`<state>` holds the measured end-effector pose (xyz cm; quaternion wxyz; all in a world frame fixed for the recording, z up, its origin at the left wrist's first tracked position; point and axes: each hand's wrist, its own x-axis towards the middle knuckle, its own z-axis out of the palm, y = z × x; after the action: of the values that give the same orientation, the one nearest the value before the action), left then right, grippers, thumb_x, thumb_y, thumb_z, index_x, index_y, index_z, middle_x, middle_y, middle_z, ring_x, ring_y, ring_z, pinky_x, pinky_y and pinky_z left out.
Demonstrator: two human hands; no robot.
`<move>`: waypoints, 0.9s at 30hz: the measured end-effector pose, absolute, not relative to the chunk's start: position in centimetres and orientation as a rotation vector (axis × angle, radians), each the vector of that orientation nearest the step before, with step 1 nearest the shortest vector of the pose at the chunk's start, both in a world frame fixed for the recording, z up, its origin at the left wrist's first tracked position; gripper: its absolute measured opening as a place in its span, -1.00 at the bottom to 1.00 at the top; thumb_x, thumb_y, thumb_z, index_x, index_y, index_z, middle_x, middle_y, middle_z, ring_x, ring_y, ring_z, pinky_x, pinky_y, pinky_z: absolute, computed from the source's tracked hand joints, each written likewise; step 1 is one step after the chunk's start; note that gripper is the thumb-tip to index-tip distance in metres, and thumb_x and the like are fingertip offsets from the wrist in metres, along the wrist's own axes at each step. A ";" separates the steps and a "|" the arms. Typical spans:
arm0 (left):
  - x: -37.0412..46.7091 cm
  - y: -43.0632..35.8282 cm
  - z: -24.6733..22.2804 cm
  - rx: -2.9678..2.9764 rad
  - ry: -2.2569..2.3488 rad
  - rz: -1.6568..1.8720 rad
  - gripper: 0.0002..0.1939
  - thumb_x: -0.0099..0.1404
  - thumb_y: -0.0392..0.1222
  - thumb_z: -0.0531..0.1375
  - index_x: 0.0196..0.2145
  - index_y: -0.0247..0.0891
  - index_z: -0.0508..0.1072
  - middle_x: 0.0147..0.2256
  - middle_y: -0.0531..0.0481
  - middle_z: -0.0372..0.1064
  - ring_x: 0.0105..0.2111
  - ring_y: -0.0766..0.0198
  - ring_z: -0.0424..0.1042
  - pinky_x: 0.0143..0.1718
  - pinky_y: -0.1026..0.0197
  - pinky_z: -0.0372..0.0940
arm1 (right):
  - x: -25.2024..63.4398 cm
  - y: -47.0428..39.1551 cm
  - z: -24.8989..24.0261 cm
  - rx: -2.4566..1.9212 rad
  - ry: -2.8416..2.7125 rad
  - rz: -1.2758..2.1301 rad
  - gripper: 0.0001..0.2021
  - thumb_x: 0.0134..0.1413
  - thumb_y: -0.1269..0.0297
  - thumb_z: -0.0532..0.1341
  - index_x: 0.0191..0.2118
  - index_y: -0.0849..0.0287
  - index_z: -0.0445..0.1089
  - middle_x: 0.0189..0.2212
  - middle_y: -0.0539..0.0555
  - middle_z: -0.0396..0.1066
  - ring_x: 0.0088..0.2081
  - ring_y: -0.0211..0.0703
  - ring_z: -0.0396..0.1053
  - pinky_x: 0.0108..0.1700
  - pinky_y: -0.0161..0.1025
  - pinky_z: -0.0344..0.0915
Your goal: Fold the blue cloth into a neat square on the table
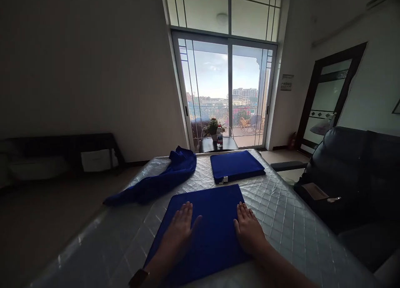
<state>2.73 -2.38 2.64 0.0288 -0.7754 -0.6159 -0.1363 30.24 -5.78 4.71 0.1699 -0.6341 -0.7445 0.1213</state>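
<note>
A blue folded cloth (212,225) lies flat on the quilted mattress (281,204) right in front of me. My left hand (180,227) rests palm down on its left part, fingers stretched out and thumb apart. On the cloth's right edge lies my right hand (248,229), also flat with fingers extended. Beyond, toward the window, sits a second folded blue cloth (237,165), thicker, with a small white tag at its near edge. Off to the left, a crumpled blue cloth (162,175) stretches diagonally to the mattress's left edge.
Behind the mattress, a small dark table (231,144) bears a potted plant (212,127) and a water bottle (219,136). A black sofa (359,167) stands at the right. Low dark furniture (103,142) lines the left wall. Sliding glass doors (231,88) face me.
</note>
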 end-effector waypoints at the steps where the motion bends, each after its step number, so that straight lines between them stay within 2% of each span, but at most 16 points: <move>1: 5.1 -2.7 3.3 -2.475 -1.842 -0.425 -0.23 0.48 0.20 -0.24 0.39 -0.43 0.06 0.42 -0.25 -0.05 0.42 -0.03 -0.08 0.41 -0.16 -0.01 | 30.2 -5.8 4.6 -1.803 -2.114 0.338 -0.35 0.36 0.09 -0.21 0.43 0.33 -0.08 0.46 0.15 -0.19 0.47 -0.06 -0.23 0.46 -0.01 -0.18; 5: 14.3 -3.8 5.0 -2.743 -1.623 -0.479 -0.30 0.50 0.14 -0.26 0.41 -0.33 0.03 0.42 -0.19 -0.04 0.42 0.06 -0.07 0.41 -0.09 0.01 | 30.4 -5.7 4.3 -1.786 -2.157 0.275 -0.38 0.33 0.20 -0.17 0.43 0.36 -0.06 0.45 0.19 -0.15 0.46 -0.02 -0.22 0.46 0.00 -0.15; 9: 17.4 -3.8 4.8 -2.811 -1.566 -0.471 -0.30 0.51 0.13 -0.30 0.39 -0.33 0.07 0.40 -0.22 0.01 0.42 0.06 -0.04 0.41 -0.13 0.00 | 30.5 -5.7 4.2 -1.742 -2.194 0.239 -0.39 0.31 0.26 -0.13 0.43 0.25 -0.04 0.45 0.13 -0.15 0.46 -0.02 -0.20 0.46 0.01 -0.14; 14: 12.1 -3.4 3.8 -2.684 -1.756 -0.373 -0.27 0.49 0.19 -0.25 0.39 -0.33 0.09 0.40 -0.17 -0.01 0.42 0.05 -0.04 0.42 -0.09 -0.02 | 30.4 -5.7 4.6 -1.785 -2.120 0.329 -0.36 0.36 0.12 -0.19 0.43 0.38 -0.07 0.45 0.22 -0.15 0.46 -0.01 -0.18 0.46 -0.02 -0.16; 18: 4.6 -3.8 3.0 -2.504 -1.935 -0.270 -0.25 0.47 0.23 -0.23 0.39 -0.33 0.06 0.41 -0.15 -0.06 0.41 0.05 -0.04 0.43 -0.08 -0.06 | 30.3 -5.8 4.9 -1.793 -2.117 0.361 -0.36 0.35 0.15 -0.20 0.42 0.42 -0.09 0.45 0.23 -0.18 0.47 -0.02 -0.21 0.46 -0.01 -0.20; 21: -0.1 -4.6 2.4 -2.382 -2.064 -0.228 -0.24 0.47 0.22 -0.23 0.40 -0.36 0.02 0.43 -0.13 -0.13 0.43 0.08 -0.12 0.43 -0.05 -0.09 | 30.2 -5.9 5.2 -1.800 -2.130 0.368 -0.35 0.35 0.13 -0.22 0.42 0.42 -0.10 0.46 0.22 -0.19 0.47 -0.05 -0.24 0.47 -0.02 -0.22; 25: -2.4 -5.5 2.1 -2.309 -2.152 -0.269 -0.21 0.47 0.24 -0.25 0.41 -0.41 -0.05 0.44 -0.15 -0.19 0.43 0.10 -0.14 0.41 -0.06 -0.04 | 30.2 -6.1 5.4 -1.827 -2.146 0.365 -0.34 0.36 0.09 -0.25 0.42 0.40 -0.12 0.46 0.20 -0.19 0.47 -0.08 -0.26 0.47 -0.04 -0.22; 27: -2.4 -5.6 1.8 -2.260 -2.118 -0.270 -0.23 0.47 0.23 -0.22 0.40 -0.38 0.00 0.43 -0.14 -0.12 0.42 0.13 -0.08 0.40 -0.02 0.01 | 30.1 -6.1 5.5 -1.840 -2.159 0.353 -0.34 0.36 0.09 -0.26 0.42 0.39 -0.13 0.46 0.20 -0.19 0.47 -0.08 -0.26 0.47 -0.04 -0.22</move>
<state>-2.36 -5.60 1.76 0.0164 -0.7268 -0.6811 -0.0867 30.12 -6.13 5.51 0.1411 -0.6372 -0.7478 0.1221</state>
